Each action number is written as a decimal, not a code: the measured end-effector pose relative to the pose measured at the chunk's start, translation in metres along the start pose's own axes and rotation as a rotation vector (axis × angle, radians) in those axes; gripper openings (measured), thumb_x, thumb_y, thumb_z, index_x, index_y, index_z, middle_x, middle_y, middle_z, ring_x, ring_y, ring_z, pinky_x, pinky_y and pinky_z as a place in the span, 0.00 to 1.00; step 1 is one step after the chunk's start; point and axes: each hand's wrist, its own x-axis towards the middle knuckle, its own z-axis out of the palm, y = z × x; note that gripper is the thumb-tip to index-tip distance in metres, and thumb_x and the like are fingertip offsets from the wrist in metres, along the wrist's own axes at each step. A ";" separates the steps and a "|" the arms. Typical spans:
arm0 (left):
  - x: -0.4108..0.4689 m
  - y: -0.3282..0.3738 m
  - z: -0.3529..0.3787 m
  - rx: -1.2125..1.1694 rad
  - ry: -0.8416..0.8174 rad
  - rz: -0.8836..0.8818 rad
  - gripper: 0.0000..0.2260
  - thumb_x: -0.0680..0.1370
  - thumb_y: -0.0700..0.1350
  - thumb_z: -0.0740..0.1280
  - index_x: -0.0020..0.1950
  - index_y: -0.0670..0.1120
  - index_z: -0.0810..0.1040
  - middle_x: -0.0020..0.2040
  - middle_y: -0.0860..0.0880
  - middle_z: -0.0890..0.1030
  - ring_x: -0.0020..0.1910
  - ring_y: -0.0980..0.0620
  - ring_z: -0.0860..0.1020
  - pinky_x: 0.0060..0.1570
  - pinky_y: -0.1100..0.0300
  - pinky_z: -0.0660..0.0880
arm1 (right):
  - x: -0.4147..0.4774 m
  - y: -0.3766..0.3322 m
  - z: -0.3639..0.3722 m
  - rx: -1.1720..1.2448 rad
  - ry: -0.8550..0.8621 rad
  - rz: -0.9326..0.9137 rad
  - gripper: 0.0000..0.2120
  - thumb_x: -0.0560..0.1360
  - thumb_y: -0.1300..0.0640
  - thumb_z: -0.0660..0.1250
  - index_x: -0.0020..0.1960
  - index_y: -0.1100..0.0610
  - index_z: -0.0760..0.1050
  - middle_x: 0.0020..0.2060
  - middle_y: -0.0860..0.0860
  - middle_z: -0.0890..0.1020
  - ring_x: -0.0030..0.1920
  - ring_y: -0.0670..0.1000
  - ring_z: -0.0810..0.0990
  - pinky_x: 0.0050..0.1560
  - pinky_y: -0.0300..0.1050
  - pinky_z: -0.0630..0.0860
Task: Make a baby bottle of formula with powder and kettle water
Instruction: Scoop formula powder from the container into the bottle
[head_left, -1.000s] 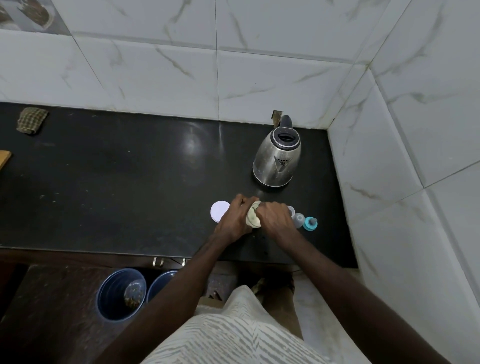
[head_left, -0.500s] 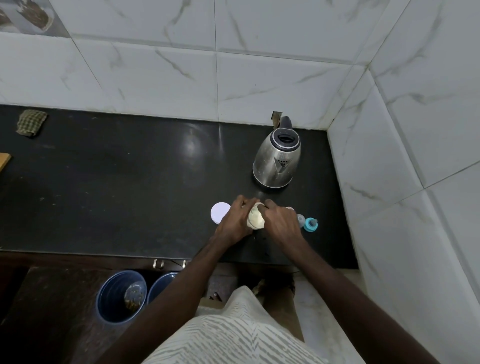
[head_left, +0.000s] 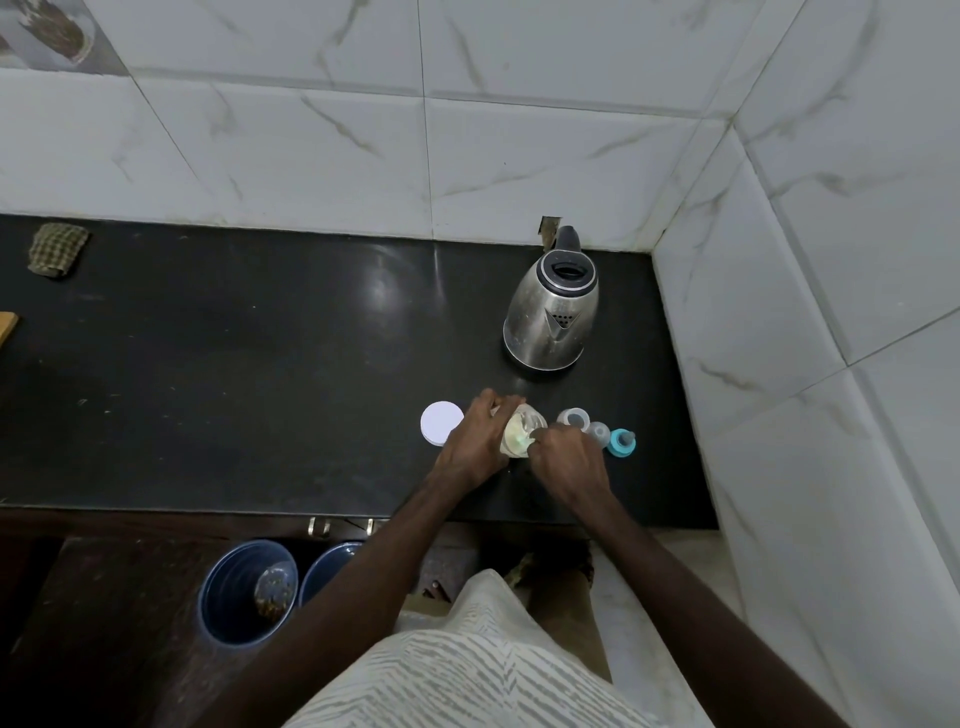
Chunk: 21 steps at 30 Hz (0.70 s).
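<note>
Black countertop (head_left: 260, 389) is stretching below white tiles, with the kettle (head_left: 553, 306) standing near the corner. My left hand (head_left: 475, 447) is gripping the open powder jar (head_left: 519, 434), holding it tilted beside its white lid (head_left: 441, 422). My right hand (head_left: 569, 460) is curling at the jar's mouth; whether it is pinching anything, I cannot tell. The baby bottle (head_left: 573, 417) is standing just beside my right hand.

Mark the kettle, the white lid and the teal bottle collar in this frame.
kettle (head_left: 545, 332), head view, on its steel body below the spout.
white lid (head_left: 439, 422), head view, middle of its flat top.
teal collar (head_left: 618, 445), head view, on the teal ring.
</note>
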 end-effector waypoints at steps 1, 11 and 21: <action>0.000 0.000 0.001 0.007 0.003 -0.001 0.36 0.68 0.46 0.77 0.74 0.53 0.69 0.62 0.48 0.69 0.59 0.47 0.76 0.52 0.52 0.79 | 0.000 -0.002 0.000 -0.002 0.004 0.010 0.11 0.78 0.63 0.64 0.47 0.62 0.85 0.44 0.58 0.85 0.45 0.58 0.85 0.37 0.47 0.72; 0.002 0.001 0.002 0.050 -0.023 -0.012 0.40 0.66 0.42 0.79 0.75 0.54 0.67 0.65 0.49 0.68 0.65 0.48 0.72 0.53 0.49 0.80 | -0.001 -0.008 0.004 0.673 -0.028 0.476 0.14 0.75 0.57 0.65 0.33 0.62 0.76 0.29 0.55 0.77 0.32 0.51 0.75 0.32 0.45 0.65; 0.004 -0.004 0.001 0.000 -0.004 -0.029 0.39 0.67 0.48 0.79 0.75 0.51 0.68 0.63 0.46 0.69 0.61 0.47 0.74 0.57 0.50 0.78 | -0.018 -0.008 0.004 1.207 0.091 0.857 0.11 0.78 0.56 0.71 0.41 0.61 0.84 0.33 0.54 0.84 0.28 0.48 0.75 0.32 0.43 0.73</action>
